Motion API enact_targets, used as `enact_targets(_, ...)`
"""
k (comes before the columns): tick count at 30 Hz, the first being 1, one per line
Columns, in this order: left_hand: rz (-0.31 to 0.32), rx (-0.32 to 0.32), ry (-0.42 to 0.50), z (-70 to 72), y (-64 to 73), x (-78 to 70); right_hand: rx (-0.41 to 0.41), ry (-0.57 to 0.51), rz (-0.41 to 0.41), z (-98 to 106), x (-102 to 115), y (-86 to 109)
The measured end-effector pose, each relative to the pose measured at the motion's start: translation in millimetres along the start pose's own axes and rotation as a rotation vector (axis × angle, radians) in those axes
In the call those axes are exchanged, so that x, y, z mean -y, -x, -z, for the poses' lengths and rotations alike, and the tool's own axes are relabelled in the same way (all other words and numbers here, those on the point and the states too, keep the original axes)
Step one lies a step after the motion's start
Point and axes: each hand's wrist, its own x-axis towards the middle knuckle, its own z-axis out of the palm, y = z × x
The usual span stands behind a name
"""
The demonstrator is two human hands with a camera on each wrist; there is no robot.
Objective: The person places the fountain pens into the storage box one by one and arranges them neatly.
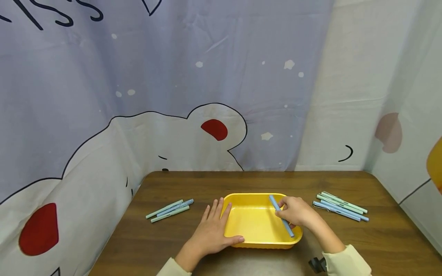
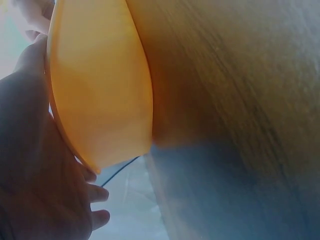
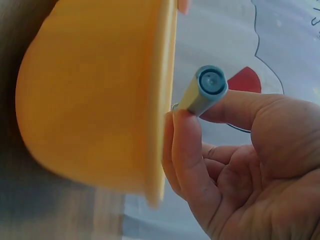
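Note:
A yellow plastic tray [image 1: 248,222] sits on the wooden table in front of me. My left hand [image 1: 214,232] rests on its left side, fingers spread and straight, thumb along the near rim. In the left wrist view that hand [image 2: 42,185] lies against the rim of the tray [image 2: 100,85]. Over the tray's right part, my right hand [image 1: 298,211] pinches a blue pen [image 1: 286,225], held slantwise. The right wrist view shows the pen's round end [image 3: 212,81] toward the camera, between thumb and fingers, beside the tray rim [image 3: 160,125].
Left of the tray lie three pens [image 1: 170,214], green and blue. To the right is a group of several green and blue pens [image 1: 342,207]. A printed curtain [image 1: 262,88] hangs behind the table. A small black object [image 1: 317,264] shows by my right sleeve.

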Motion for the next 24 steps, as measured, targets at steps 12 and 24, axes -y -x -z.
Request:
enact_targets(12,-0.004,-0.005,-0.002,2.3,0.2,-0.6,0.004,-0.047,-0.036,-30,11,-18.5)
enact_targets(24,-0.001,0.002,-0.002,3.1,0.4,-2.9,-0.007,-0.079,-0.070,-55,18,-29.3)
